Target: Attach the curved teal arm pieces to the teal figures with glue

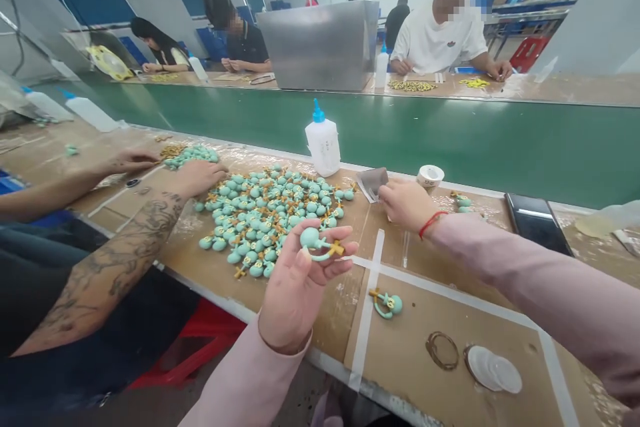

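Mint-green figures with yellow-brown parts form a large pile (270, 203) on the table. In front of its right edge, my left hand (295, 280) holds one figure (313, 240) between thumb and fingers, its round head at the left. My right hand (407, 203), with a red string at the wrist, has its fingers closed at the edge of a grey-brown sheet (373, 181); what is between the fingertips is hidden. Another figure (390, 304) lies on the taped cardboard (420, 347) below my right forearm.
A white bottle with blue cap (324, 147) stands behind the pile. White tape roll (431, 176), black phone (537, 221), brown ring (442, 351) and white discs (493, 368) lie right. A co-worker's tattooed arm (130, 247) reaches in from the left.
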`<state>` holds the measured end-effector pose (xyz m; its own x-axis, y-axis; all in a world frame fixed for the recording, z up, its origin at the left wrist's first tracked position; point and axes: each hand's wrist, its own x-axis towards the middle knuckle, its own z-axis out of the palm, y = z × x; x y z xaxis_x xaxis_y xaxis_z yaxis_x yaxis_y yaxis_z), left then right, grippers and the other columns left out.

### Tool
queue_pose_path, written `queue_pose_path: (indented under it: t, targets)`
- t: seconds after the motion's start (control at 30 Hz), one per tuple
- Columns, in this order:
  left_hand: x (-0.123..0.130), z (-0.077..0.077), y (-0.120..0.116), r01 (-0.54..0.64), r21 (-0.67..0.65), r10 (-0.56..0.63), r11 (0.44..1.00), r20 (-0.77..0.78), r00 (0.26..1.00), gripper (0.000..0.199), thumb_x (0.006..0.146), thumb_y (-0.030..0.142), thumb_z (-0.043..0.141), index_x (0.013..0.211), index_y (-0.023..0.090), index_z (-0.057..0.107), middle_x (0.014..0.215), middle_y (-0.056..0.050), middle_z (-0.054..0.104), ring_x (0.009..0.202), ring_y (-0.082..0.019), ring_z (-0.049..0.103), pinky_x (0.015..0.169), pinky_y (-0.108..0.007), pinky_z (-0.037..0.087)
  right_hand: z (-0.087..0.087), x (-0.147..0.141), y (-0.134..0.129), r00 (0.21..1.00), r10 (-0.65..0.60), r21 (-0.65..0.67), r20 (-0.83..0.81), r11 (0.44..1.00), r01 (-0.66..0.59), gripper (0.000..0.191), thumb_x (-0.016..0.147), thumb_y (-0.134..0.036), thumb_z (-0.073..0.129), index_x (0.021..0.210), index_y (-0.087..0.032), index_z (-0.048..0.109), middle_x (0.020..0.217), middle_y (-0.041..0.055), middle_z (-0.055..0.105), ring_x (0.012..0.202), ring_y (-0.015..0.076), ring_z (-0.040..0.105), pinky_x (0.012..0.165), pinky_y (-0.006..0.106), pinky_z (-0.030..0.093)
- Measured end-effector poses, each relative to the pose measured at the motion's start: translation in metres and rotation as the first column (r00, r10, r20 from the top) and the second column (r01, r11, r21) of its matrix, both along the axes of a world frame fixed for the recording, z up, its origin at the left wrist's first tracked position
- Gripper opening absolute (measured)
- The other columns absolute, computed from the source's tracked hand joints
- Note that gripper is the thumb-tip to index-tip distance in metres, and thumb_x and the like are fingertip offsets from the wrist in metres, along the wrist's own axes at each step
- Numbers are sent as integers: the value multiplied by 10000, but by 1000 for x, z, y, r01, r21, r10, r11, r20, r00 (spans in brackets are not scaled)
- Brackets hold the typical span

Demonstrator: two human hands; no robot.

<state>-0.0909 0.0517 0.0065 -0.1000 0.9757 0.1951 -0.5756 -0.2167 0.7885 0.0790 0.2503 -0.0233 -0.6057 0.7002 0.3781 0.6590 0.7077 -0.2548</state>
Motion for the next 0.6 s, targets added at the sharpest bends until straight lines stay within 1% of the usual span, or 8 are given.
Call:
queue_pose_path:
  t: [0.1, 0.13, 0.2, 0.27, 0.33, 0.4, 0.5, 0.6]
  targets:
    - [7, 4, -9, -6, 85, 15, 996, -99, 995, 258, 962, 330, 514, 1204, 258, 565, 1199, -64, 723, 1103, -218, 679, 1018, -385, 496, 15, 8, -40, 998, 67, -22, -3, 998, -67, 100, 877, -192, 543, 847, -149, 628, 872, 123, 682, 875, 244, 590, 742, 328, 411]
    - [10, 5, -12, -19, 115, 35, 993, -138, 990, 266, 961, 328, 515, 1214, 258, 554, 1209, -70, 719, 1163, -237, 646, 1072, -421, 444, 27, 12, -56, 994, 103, -43, -41, 994, -105, 153, 924, -228, 503, 874, -156, 628, 873, 101, 684, 849, 217, 596, 733, 311, 421]
    - [16, 8, -18, -32, 175, 68, 984, -205, 976, 283, 960, 333, 513, 1233, 262, 533, 1229, -79, 710, 1277, -275, 560, 1136, -485, 352, 54, 21, -90, 939, 258, -123, -226, 949, -290, 259, 985, -332, 447, 900, -170, 632, 832, 58, 684, 754, 168, 602, 694, 280, 437]
    - [23, 11, -23, -10, 231, 71, 973, -257, 964, 296, 956, 339, 522, 1242, 266, 522, 1246, -87, 702, 1338, -310, 494, 1146, -538, 315, 77, 29, -123, 882, 347, -105, -320, 912, -397, 334, 943, -489, 532, 976, -178, 650, 846, 52, 697, 758, 173, 626, 703, 288, 449]
    - [31, 14, -29, 23, 279, 62, 960, -290, 955, 308, 947, 332, 539, 1247, 269, 516, 1265, -100, 690, 1359, -335, 466, 1124, -579, 335, 91, 36, -150, 873, 361, -61, -329, 914, -401, 419, 884, -558, 603, 1084, -193, 655, 864, 58, 712, 768, 188, 644, 708, 302, 454]
    - [39, 17, -35, 45, 311, 55, 949, -304, 951, 310, 946, 311, 540, 1253, 277, 508, 1293, -114, 671, 1356, -345, 469, 1082, -598, 388, 96, 42, -168, 876, 341, -19, -341, 929, -369, 412, 880, -546, 619, 1105, -204, 655, 842, 57, 718, 748, 189, 651, 694, 302, 456]
    - [50, 21, -45, 42, 325, 68, 945, -319, 945, 301, 945, 311, 542, 1244, 283, 517, 1314, -122, 654, 1340, -336, 489, 1064, -578, 420, 96, 48, -185, 867, 319, 63, -383, 945, -320, 340, 893, -519, 615, 920, -183, 652, 775, 59, 712, 701, 183, 643, 653, 293, 453]
    - [59, 21, -54, 34, 312, 77, 950, -337, 938, 306, 936, 341, 559, 1235, 289, 521, 1304, -114, 661, 1286, -303, 547, 1054, -495, 444, 96, 53, -197, 865, 316, 149, -390, 948, -280, 359, 902, -510, 603, 772, -175, 593, 750, 71, 707, 660, 175, 622, 624, 292, 441]
